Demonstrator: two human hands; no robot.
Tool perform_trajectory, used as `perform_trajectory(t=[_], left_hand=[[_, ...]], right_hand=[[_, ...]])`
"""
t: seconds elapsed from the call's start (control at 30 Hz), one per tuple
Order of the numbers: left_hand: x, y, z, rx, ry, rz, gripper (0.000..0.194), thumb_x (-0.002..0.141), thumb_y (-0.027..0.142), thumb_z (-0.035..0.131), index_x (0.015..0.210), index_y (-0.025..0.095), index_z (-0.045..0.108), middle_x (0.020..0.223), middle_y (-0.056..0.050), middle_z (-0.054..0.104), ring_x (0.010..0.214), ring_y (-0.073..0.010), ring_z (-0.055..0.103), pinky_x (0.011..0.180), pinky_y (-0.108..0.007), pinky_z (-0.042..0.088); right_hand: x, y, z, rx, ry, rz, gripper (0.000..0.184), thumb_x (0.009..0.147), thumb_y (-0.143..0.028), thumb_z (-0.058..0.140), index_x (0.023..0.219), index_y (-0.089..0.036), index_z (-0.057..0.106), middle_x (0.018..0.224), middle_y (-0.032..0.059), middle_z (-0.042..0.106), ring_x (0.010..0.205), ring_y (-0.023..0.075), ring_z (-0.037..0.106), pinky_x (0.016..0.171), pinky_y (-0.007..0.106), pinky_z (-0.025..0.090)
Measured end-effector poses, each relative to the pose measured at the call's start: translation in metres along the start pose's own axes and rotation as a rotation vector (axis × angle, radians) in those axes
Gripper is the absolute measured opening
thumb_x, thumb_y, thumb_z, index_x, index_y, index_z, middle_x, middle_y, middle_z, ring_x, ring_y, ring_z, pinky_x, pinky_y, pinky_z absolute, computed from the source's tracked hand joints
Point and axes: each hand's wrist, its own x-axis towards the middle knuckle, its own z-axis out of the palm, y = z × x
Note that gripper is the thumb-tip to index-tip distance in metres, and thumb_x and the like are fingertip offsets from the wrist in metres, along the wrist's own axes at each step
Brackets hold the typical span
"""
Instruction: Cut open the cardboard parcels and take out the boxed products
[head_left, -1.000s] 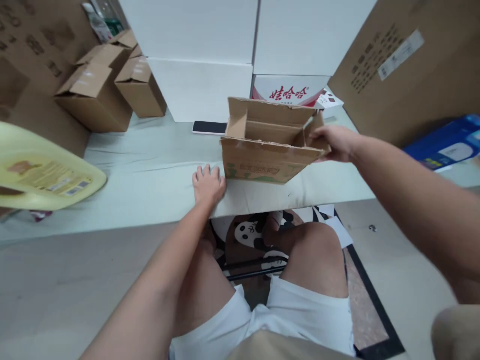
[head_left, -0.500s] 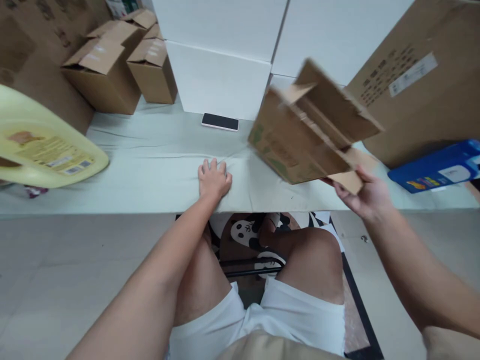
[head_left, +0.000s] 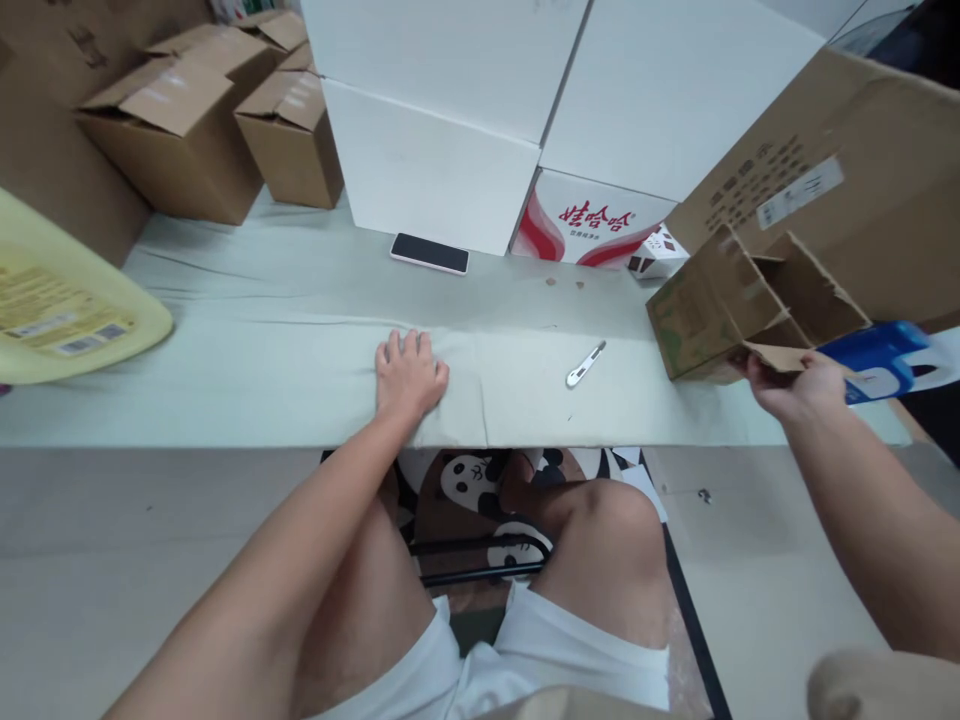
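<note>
My left hand (head_left: pixel 409 372) lies palm down on the pale green tabletop (head_left: pixel 300 390), its fingers a little apart and nothing in it. With my right hand (head_left: pixel 804 388) I grip a flap of an open cardboard box (head_left: pixel 697 315) at the right of the table. The box is printed with green leaf shapes and stands tilted, its inside partly showing. Between my hands lies a small white utility knife (head_left: pixel 585 365). Behind the box flap is a blue bottle (head_left: pixel 874 350), partly hidden by the box and my hand.
A phone (head_left: pixel 429 253) lies before stacked white boxes (head_left: pixel 435 160). Several small cartons (head_left: pixel 289 150) stand at the back left. A yellow jug (head_left: pixel 90 310) is at the left edge. On the right stands a large cardboard carton (head_left: pixel 885 190), with a red-and-white box (head_left: pixel 581 222) nearby.
My right hand has moved the cardboard box to the right, beside the large carton. The utility knife and the red-and-white box have come into sight. My left hand stays on the table.
</note>
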Motion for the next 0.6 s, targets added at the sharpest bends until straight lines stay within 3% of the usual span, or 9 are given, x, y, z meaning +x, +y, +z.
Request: perform_trajectory(t=[0.17, 0.3, 0.47, 0.6], left_hand=[[0.002, -0.001, 0.002, 0.032, 0.0, -0.008, 0.068, 0.096, 0.036, 0.035, 0.155, 0.005, 0.048, 0.163, -0.021, 0.048, 0.157, -0.0419, 0.033, 0.128, -0.057, 0.028], [0.006, 0.0, 0.002, 0.079, -0.017, -0.025, 0.067, 0.096, 0.035, 0.036, 0.155, 0.006, 0.049, 0.162, -0.02, 0.049, 0.156, -0.0412, 0.035, 0.128, -0.056, 0.03], [0.009, 0.001, 0.0, 0.141, -0.026, -0.033, 0.065, 0.097, 0.035, 0.037, 0.154, 0.007, 0.051, 0.161, -0.021, 0.051, 0.154, -0.0409, 0.038, 0.125, -0.057, 0.034], [0.01, 0.002, -0.001, 0.168, -0.048, -0.035, 0.063, 0.096, 0.034, 0.039, 0.152, 0.009, 0.052, 0.16, -0.02, 0.052, 0.154, -0.0402, 0.039, 0.125, -0.055, 0.035]], right_hand=[[0.041, -0.013, 0.027, 0.249, 0.08, 0.229, 0.059, 0.092, -0.017, 0.012, 0.126, -0.022, 0.061, 0.132, 0.0181, 0.065, 0.108, 0.0207, 0.072, 0.091, 0.037, 0.059], [0.067, -0.021, 0.046, 0.319, 0.092, 0.276, 0.062, 0.097, -0.021, 0.01, 0.139, -0.017, 0.054, 0.142, 0.0199, 0.059, 0.109, 0.0183, 0.071, 0.085, 0.031, 0.059], [0.098, -0.033, 0.069, 0.334, 0.049, 0.291, 0.069, 0.102, -0.031, 0.003, 0.155, -0.011, 0.044, 0.14, 0.0239, 0.061, 0.099, 0.0191, 0.071, 0.081, 0.032, 0.056], [0.115, -0.041, 0.103, 0.11, -0.245, 0.174, 0.092, 0.1, -0.049, -0.022, 0.163, -0.015, 0.036, 0.134, 0.0241, 0.065, 0.092, 0.0189, 0.07, 0.082, 0.038, 0.055]])
